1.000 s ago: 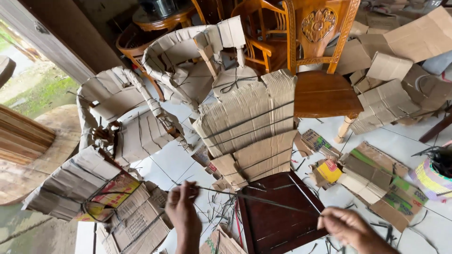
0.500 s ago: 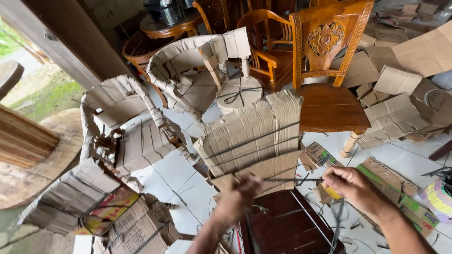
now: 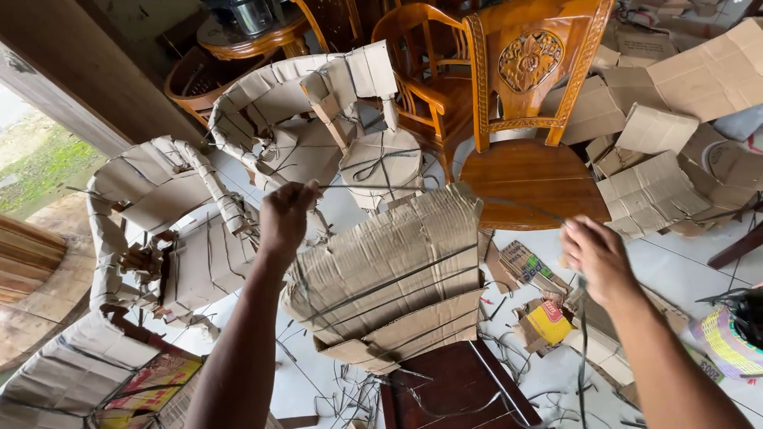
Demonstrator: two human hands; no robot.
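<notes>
My left hand (image 3: 284, 218) is raised and closed on one end of a dark plastic strap (image 3: 397, 189) that runs level across to my right hand (image 3: 598, 256). My right hand pinches the strap where it bends and hangs down toward the floor. Below the strap stands a chair back wrapped in brown cardboard (image 3: 389, 274) and bound with several dark straps, above a dark red wooden seat (image 3: 453, 389).
A bare carved wooden chair (image 3: 528, 119) stands behind. Two cardboard-wrapped chairs (image 3: 310, 119) (image 3: 171, 230) sit at the left. Loose cardboard pieces (image 3: 675, 103) lie at the right, strap offcuts (image 3: 358, 389) litter the white tiled floor, and a strap roll (image 3: 727, 338) sits at the right edge.
Both hands have risen from near the seat to above the wrapped chair back, spreading apart and pulling the strap taut between them.
</notes>
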